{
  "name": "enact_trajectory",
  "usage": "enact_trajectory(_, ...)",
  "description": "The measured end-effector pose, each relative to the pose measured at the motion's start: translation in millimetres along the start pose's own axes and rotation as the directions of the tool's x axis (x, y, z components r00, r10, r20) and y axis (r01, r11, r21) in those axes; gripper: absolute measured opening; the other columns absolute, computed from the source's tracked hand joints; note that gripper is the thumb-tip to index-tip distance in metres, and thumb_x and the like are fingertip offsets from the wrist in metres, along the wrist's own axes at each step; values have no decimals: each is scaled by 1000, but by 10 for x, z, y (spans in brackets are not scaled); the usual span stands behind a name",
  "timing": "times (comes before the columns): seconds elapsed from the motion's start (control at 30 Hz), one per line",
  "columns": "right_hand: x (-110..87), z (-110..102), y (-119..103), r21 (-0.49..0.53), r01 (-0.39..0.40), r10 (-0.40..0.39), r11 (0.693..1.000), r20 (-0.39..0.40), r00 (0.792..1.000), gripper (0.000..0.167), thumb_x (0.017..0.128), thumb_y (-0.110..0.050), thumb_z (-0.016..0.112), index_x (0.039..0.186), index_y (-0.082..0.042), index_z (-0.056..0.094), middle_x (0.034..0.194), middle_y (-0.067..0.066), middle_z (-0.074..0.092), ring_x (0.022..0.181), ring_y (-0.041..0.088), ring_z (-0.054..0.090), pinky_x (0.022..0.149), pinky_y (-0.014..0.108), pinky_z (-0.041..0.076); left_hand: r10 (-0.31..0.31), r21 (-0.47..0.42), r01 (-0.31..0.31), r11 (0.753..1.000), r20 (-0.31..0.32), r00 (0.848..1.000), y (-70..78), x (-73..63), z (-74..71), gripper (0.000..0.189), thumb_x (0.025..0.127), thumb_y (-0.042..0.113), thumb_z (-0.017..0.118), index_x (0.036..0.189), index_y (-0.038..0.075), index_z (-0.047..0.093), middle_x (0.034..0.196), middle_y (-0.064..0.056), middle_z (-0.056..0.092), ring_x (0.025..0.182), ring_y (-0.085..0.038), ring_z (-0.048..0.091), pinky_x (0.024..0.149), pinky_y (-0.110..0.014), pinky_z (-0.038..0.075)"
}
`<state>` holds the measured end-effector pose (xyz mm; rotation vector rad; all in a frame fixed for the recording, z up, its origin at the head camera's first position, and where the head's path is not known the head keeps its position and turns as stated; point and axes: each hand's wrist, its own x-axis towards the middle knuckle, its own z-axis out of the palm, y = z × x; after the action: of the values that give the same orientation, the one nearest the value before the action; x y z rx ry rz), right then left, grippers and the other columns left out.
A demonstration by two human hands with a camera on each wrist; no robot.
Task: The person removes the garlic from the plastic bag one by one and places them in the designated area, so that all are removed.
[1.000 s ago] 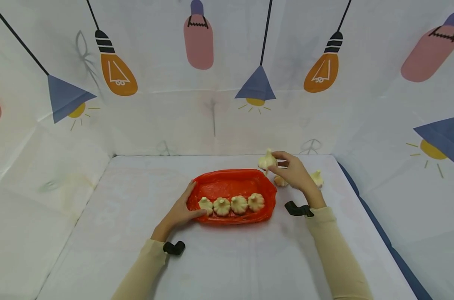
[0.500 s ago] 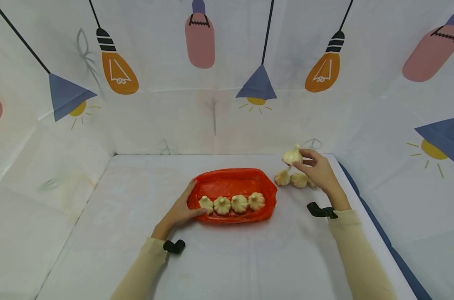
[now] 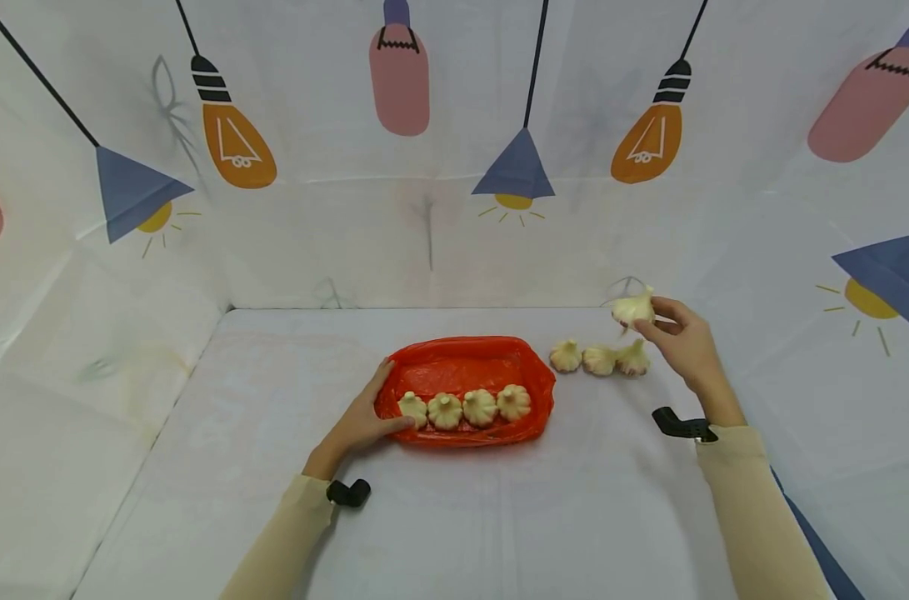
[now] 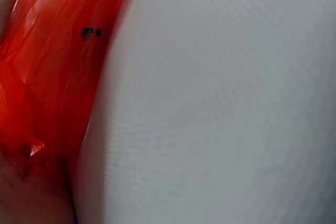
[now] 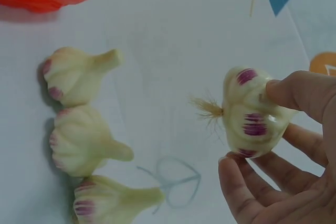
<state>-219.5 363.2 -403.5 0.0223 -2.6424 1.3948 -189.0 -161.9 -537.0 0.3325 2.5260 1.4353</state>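
Note:
My right hand pinches a garlic bulb between thumb and fingers, up off the table. In the right wrist view, purple streaks and a tuft of roots show on this garlic bulb. My left hand grips the left end of a tray wrapped in red plastic film, thumb over the near rim. Several garlic bulbs sit in a row along the tray's near side. Black print marks the red film in the left wrist view, where most of the left hand is hidden.
Right of the tray, three more garlic bulbs lie in a row on the white table. A white sheet printed with lamps and bulbs hangs behind and at both sides. Each wrist wears a black camera mount.
The right hand has carried its garlic bulb rightward from the tray's far right corner, past the three loose bulbs. The left hand and tray have stayed put.

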Motion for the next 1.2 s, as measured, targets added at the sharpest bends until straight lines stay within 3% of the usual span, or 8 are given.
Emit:
enact_trajectory(0.47,-41,-228,451,28,-114,115,993,-57,992,68,104,-32,61,157,2,36,153,31,41,97,-19,50,79,7,54,2,-2,-2,1000,-1,1000,-12,8,3,117,80,51,86,167,24,13,175,-1,6,160,-33,13,125,-62,21)
enact_trajectory(0.7,-50,-269,604,63,-156,161,986,-88,983,68,103,-28,63,157,2,36,131,-1,48,94,-16,53,78,7,54,14,-7,-14,1000,-6,1000,-20,7,0,116,80,49,86,167,23,13,175,-2,7,160,-33,13,125,-62,22)
enact_trajectory(0.9,-81,-268,739,70,-187,192,980,-80,978,67,103,-26,63,155,6,37,129,1,48,92,-14,54,78,8,55,7,-6,-7,1000,-5,1000,-7,4,-2,116,80,49,86,167,22,13,175,-3,6,160,-33,12,125,-61,21)
enact_trajectory(1.03,-109,-256,873,87,-182,189,979,-79,979,63,102,-23,65,151,9,41,121,-11,48,91,-15,55,79,8,55,-3,-3,3,1000,-3,1000,4,1,2,117,80,50,86,167,22,13,175,-3,6,160,-33,12,125,-62,21)
enact_trajectory(1.2,-160,-233,951,86,-193,199,978,-74,977,64,102,-25,65,150,10,41,119,-15,49,90,-15,55,78,7,55,-11,-1,11,1000,-2,1000,13,-4,5,117,80,50,86,167,23,13,175,-2,6,160,-33,12,125,-62,22)
